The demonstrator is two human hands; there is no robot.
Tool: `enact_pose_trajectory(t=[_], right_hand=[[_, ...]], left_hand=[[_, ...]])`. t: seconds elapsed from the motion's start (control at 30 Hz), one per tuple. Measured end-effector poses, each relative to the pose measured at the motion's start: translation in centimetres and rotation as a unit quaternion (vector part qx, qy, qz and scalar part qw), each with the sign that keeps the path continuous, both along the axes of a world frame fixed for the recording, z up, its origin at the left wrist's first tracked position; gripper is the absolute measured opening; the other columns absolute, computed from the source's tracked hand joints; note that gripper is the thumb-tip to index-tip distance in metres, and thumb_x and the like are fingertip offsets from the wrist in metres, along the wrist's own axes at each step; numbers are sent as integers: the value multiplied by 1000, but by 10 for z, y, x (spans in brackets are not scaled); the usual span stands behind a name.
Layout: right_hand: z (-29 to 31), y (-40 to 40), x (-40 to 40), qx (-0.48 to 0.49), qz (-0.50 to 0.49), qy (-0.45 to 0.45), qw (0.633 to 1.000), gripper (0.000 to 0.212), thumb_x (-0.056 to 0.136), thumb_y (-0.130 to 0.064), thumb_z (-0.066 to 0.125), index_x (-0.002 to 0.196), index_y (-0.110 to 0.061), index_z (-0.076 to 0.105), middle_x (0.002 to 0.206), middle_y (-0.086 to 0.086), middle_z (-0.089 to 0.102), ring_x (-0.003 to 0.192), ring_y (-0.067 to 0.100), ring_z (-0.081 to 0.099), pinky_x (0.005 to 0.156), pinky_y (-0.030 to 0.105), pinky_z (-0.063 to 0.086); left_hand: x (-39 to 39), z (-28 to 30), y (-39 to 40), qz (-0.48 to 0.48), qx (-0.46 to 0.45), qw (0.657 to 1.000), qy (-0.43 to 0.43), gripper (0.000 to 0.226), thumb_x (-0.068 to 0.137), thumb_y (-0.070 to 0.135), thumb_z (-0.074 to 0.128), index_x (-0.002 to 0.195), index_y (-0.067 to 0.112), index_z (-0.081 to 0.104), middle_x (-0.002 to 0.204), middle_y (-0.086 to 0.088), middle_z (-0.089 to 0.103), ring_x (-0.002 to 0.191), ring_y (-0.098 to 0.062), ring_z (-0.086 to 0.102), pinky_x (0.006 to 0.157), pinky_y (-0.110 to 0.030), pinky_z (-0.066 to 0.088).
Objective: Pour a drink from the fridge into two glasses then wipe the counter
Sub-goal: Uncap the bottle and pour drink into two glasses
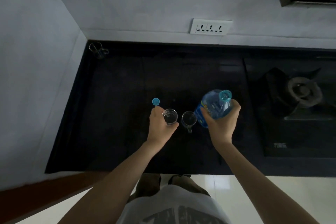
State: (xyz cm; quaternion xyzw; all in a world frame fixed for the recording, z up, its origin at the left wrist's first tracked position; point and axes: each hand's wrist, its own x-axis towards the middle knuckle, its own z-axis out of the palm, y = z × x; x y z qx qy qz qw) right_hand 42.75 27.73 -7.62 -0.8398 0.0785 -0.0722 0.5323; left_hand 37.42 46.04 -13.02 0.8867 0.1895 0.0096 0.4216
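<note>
Two clear glasses stand side by side on the dark counter (118,82). My left hand (160,125) is wrapped around the left glass (170,116), which holds some clear liquid. The right glass (189,118) stands free between my hands; it has a small handle toward me. My right hand (222,123) grips a blue-tinted plastic bottle (215,104) with a blue and yellow label. The bottle is uncapped, its open mouth pointing up and away. Its blue cap (156,101) lies on the counter just beyond my left hand.
A gas stove burner (301,92) sits on the counter to the right. A metal wire holder (98,50) stands in the back left corner. A white triple socket (211,27) is on the back wall. Walls close the counter at left and rear.
</note>
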Motion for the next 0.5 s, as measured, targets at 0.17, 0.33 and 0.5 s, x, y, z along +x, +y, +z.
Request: enact_pose_trajectory(t=[0.17,0.33,0.5], right_hand=[[-6,0,-1,5,4,-1,1000,78,69,-26,87,123,-38,33,131,0,44,121,15,51,95,39,53],[-10,0,-2,7,4,-4,1000,79,69,-26,87,126,-35,33,132,0,44,120,12,51,95,36,53],[-11,0,-2,15,0,-8,1000,80,70,-22,87,123,-39,30,131,-3,43,115,3,51,89,19,48]], left_hand=[[3,0,-13,30,-3,1000,-4,36,68,15,80,87,18,50,96,4,45,92,-9,45,77,-19,44],[1,-3,-18,31,-18,999,19,43,69,19,80,92,21,44,100,3,43,94,-7,42,76,-18,40],[3,-10,-19,34,-21,998,58,58,64,26,85,101,16,42,109,0,40,101,-11,39,81,-18,36]])
